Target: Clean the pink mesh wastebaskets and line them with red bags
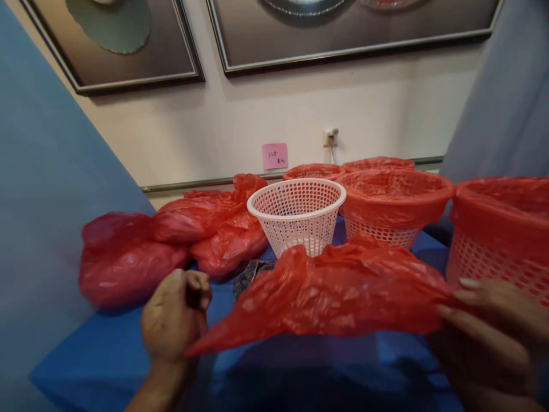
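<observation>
A thin red plastic bag [343,292] stretches between my two hands above the blue-covered table. My left hand [174,317] is closed in a fist around one end of it, where the plastic narrows to a point. On the other side, my right hand [493,332] pinches the bag's edge between thumb and fingers; part of that hand is blurred. Just behind the bag stands an unlined white plastic basket [300,217] with a perforated wall, its lower part hidden by the plastic. A dark grey cloth-like item [251,274] lies partly under the bag.
Several filled red bags [132,263] rest at the left on the blue tablecloth [107,343]. Behind and to the right are several baskets lined with red bags [390,200]. A pink note [275,156] and a socket [330,139] are on the wall. Blue-grey curtains flank both sides.
</observation>
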Available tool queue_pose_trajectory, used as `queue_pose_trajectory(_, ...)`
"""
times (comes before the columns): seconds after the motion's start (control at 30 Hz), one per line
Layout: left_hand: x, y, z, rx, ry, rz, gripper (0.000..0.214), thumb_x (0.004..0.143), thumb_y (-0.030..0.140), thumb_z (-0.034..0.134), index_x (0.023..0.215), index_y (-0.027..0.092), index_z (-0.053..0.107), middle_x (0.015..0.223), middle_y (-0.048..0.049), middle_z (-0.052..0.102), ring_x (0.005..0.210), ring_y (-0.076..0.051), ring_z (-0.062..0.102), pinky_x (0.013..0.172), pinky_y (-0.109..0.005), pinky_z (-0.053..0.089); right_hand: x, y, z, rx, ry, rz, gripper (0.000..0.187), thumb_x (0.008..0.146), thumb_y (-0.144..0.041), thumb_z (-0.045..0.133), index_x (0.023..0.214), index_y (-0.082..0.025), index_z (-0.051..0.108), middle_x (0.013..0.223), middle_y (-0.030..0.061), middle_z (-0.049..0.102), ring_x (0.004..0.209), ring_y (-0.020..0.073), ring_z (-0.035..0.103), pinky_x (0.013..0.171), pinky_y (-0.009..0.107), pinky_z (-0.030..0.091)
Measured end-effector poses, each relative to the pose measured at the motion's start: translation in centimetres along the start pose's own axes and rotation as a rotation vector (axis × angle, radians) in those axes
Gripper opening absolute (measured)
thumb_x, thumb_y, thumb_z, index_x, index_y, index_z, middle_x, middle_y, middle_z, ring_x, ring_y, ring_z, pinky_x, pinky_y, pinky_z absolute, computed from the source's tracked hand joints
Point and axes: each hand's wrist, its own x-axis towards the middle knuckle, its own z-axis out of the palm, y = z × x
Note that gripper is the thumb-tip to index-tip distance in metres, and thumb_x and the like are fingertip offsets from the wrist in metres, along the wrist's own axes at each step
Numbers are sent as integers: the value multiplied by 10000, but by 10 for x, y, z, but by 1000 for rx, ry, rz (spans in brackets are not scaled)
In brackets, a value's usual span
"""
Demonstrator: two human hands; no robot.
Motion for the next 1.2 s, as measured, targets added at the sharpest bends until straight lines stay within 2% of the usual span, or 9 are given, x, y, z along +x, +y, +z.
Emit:
queue_pose_trajectory(0.1, -12, -14, -5, 52, -111, 27, 219, 927, 406, 681, 849, 207, 734, 853, -33, 731, 709, -166, 639, 637, -271, 528, -12, -11, -7, 9, -165, -259, 247, 855, -85, 710, 907, -324, 739, 1044, -33, 703, 995, 196, 686, 929, 384, 502)
queue_pose_trajectory(0.2, -27, -20, -9, 242, -366, 21, 286, 945, 484, 644, 1032, 237, 760, 1111, -79, 759, 1005, -256, 692, 893, -362, 565, -35, -27, 6, 72, -354, -302, 311, 918, -37, 552, 986, -281, 732, 1120, -1, 734, 1077, 198, 690, 957, 387, 520)
queue_pose_trajectory(0.4, -82, -50, -3, 620, -957, -9, 718, 765, 459, 819, 1419, 270, 590, 1507, -137, 597, 1364, -389, 577, 1145, -543, 476, -49, -51, 7, 272, -802, -86, 254, 797, -73, 516, 917, -250, 654, 947, 20, 752, 833, 199, 722, 802, 332, 601)
queue_pose_trajectory(0.47, -99, -65, 2, 705, -1019, -11, 558, 810, 361, 763, 1349, 293, 634, 1441, -132, 655, 1323, -379, 617, 1131, -553, 496, -39, -48, -2, 378, -922, -3, 288, 790, -92, 524, 989, -256, 651, 1003, 23, 748, 884, 194, 734, 814, 306, 619)
queue_pose_trajectory(0.53, -109, -76, 7, 724, -1037, 5, 306, 862, 286, 667, 1164, 318, 704, 1257, -123, 752, 1175, -368, 702, 1037, -547, 563, -29, -42, -5, 393, -862, 109, 331, 864, -130, 521, 1137, -270, 646, 1149, 39, 731, 1031, 205, 731, 879, 325, 624)
queue_pose_trajectory(0.7, -113, -80, 15, 616, -1005, 43, 209, 921, 266, 582, 1043, 356, 725, 1075, -90, 794, 995, -351, 748, 905, -528, 609, -25, -34, 34, 150, -643, 310, 665, 899, -375, 697, 1511, -259, 464, 1490, 152, 555, 1349, 367, 570, 1059, 587, 532)
queue_pose_trajectory(0.87, -96, -70, -7, 492, -643, -17, 149, 887, 318, 651, 990, 315, 758, 1006, -65, 811, 935, -315, 765, 871, -456, 620, -51, -12, 72, 163, -612, 284, 323, 946, -161, 521, 1202, -284, 676, 967, 46, 732, 864, 239, 739, 751, 371, 624)
queue_pose_trajectory(1.03, -65, -63, -61, 277, -106, -341, 230, 716, 398, 829, 779, 201, 727, 762, -21, 761, 704, -194, 718, 656, -268, 593, -70, 42, 48, -75, -360, 404, 348, 893, -171, 462, 1184, -229, 645, 1044, 69, 697, 945, 269, 695, 838, 442, 588)
queue_pose_trajectory(1.2, -48, -64, -96, 189, 137, -518, 333, 577, 418, 916, 709, 188, 714, 736, -12, 743, 614, -152, 666, 549, -224, 565, -76, 68, 21, -233, -196, 447, 362, 832, -197, 486, 1153, -182, 654, 1061, 94, 694, 929, 270, 661, 842, 454, 553)
